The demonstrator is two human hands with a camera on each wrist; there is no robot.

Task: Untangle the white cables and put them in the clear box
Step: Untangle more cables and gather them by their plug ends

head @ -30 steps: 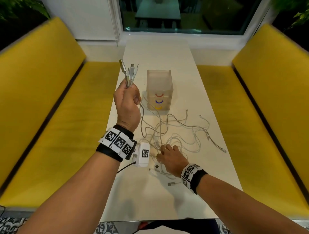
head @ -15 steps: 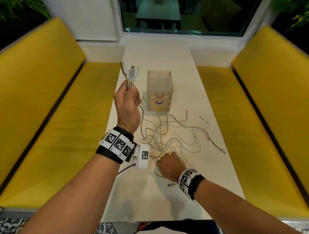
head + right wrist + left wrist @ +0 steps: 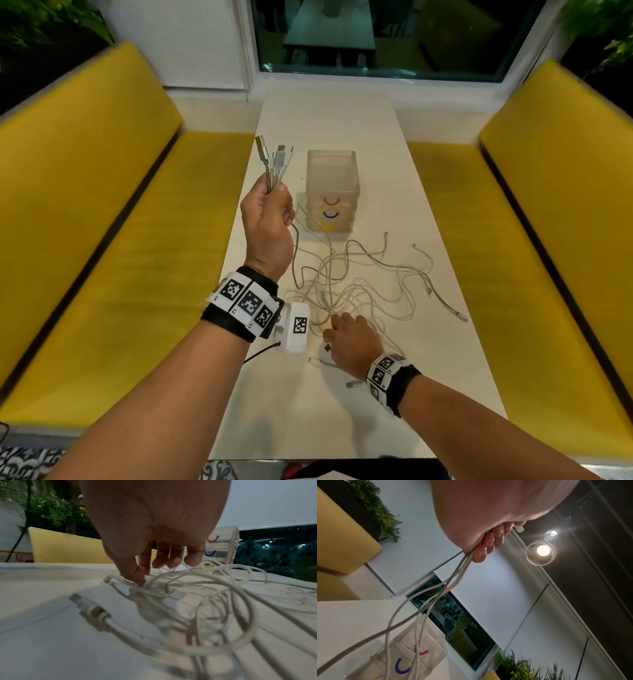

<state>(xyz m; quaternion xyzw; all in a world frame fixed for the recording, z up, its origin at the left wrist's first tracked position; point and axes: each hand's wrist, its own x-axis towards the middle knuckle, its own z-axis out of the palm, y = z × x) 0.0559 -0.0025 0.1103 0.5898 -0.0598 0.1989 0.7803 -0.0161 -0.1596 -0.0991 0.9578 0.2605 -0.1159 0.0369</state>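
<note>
The left hand (image 3: 269, 219) grips a bundle of white cable ends (image 3: 274, 164), plugs up, left of centre. The right hand (image 3: 352, 337), lower centre, pinches at the tangled white cables (image 3: 356, 291) on the white counter (image 3: 342, 411), directly below the clear plastic box (image 3: 331, 178).

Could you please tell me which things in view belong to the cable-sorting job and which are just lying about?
Part of the job:
- white cables, tangled on the table
- bundle of cable ends gripped by the left hand
- clear box
- right hand, pinching into the tangle

Just there:
- white table
- yellow benches
- plants

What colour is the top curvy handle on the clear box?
Red, on the clear box; the head view shows it best.
</note>
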